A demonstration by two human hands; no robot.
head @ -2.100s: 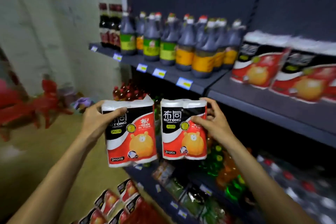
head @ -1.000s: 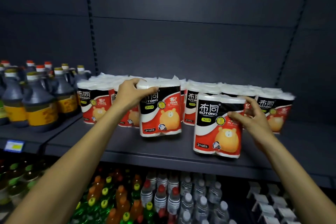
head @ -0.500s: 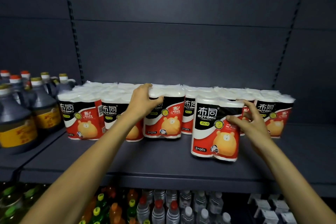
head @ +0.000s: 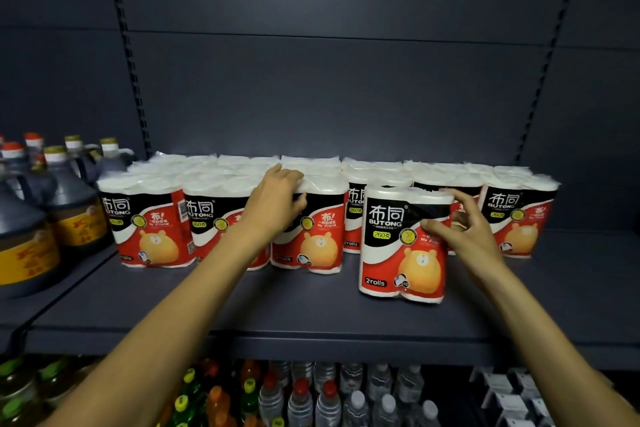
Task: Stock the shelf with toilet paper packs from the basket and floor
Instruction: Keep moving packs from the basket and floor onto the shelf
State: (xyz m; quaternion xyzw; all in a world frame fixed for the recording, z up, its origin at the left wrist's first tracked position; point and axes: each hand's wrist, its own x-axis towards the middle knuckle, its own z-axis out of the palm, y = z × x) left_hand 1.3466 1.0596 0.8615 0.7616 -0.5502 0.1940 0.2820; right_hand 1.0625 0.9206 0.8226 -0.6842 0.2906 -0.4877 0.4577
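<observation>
Toilet paper packs going onto the dark grey metal shelf (head: 311, 319)

Left hand (head: 277, 198) grips a red-and-black plastic-wrapped two-roll pack (head: 311, 229), aligning it in the row; right hand (head: 460, 236) grasps another pack (head: 398, 246), upright in front.

Two hands (head: 277, 198), six front-row toilet paper packs (head: 403, 243), several jugs (head: 72, 215)

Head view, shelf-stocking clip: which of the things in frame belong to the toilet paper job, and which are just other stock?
Part of the job:
- left hand gripping a pack in the front row
- right hand holding the pack set forward
- stocked packs
- shelf

Other stock:
- dark jugs at left
- drink bottles on the lower shelf
</observation>
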